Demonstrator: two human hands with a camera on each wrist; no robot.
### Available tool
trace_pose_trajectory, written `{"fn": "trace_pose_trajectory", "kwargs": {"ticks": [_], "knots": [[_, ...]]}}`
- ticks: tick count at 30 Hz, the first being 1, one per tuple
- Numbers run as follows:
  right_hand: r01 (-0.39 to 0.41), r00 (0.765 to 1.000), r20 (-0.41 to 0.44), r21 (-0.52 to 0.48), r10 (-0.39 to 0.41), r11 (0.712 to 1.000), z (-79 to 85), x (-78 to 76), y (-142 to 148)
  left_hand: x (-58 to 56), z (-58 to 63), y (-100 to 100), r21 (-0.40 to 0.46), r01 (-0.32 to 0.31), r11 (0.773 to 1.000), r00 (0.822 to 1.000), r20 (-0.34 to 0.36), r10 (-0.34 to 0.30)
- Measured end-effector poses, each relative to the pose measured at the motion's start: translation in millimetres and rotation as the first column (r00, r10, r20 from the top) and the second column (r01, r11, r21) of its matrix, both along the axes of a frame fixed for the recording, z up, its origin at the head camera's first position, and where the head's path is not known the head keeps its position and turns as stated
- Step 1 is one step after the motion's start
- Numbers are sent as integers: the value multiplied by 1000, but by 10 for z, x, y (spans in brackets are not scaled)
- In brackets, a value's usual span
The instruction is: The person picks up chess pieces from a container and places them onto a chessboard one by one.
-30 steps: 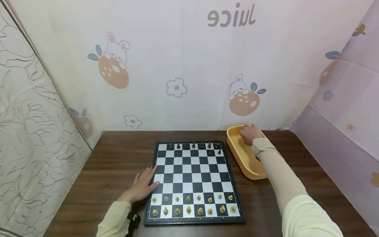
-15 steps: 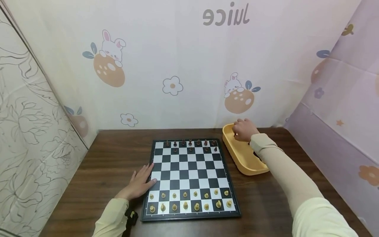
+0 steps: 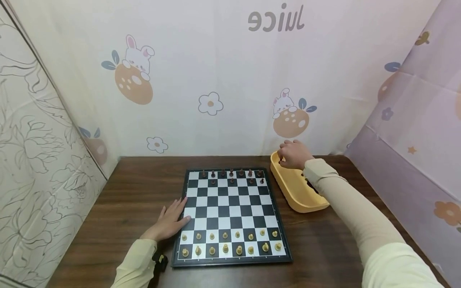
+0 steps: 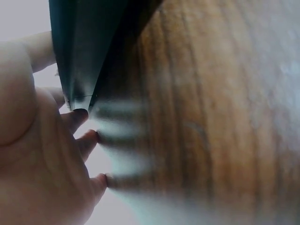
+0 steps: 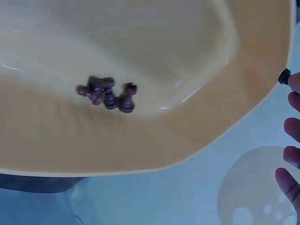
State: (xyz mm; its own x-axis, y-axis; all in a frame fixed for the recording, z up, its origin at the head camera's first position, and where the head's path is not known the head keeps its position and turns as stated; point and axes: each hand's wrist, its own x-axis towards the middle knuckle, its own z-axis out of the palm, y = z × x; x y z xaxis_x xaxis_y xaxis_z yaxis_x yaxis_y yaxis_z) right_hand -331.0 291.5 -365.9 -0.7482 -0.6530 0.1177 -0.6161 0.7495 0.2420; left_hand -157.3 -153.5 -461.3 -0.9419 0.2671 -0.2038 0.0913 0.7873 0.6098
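My right hand (image 3: 295, 155) is over the far left corner of the yellow tray (image 3: 300, 192). Between thumb and fingertips it pinches a dark chess piece (image 5: 284, 76), of which mostly the base shows. Several dark red chess pieces (image 5: 126, 99) lie together in the tray, clearest in the right wrist view. My left hand (image 3: 167, 222) rests with straight fingers on the left edge of the black-and-white chessboard (image 3: 228, 201), its thumb over the border. Cream pieces (image 3: 225, 248) fill the board's two near rows. Dark red pieces (image 3: 231, 173) stand along its two far rows.
The brown wooden table (image 3: 137, 188) ends at a patterned backdrop (image 3: 212, 132) just behind the tray. The tray stands close to the board's far right side. A black strap (image 3: 160, 262) is on the left wrist.
My right hand has lifted from inside the tray and shifted left toward its far corner, with the dark chess piece now showing under the fingers. The left hand stays on the board's edge.
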Motion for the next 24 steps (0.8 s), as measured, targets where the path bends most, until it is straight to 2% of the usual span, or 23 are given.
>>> {"fn": "trace_pose_trajectory", "kwargs": {"ticks": [8, 15, 24], "knots": [[-40, 999, -2, 16, 40, 999, 46, 1, -244, 13, -5, -5, -4, -2, 1000, 1000, -1, 2], [-40, 998, 42, 43, 38, 998, 50, 15, -529, 17, 1, 1, -3, -5, 1000, 1000, -5, 5], [-69, 997, 42, 52, 67, 996, 96, 75, -845, 8, 21, 6, 6, -1, 1000, 1000, -9, 1]]}}
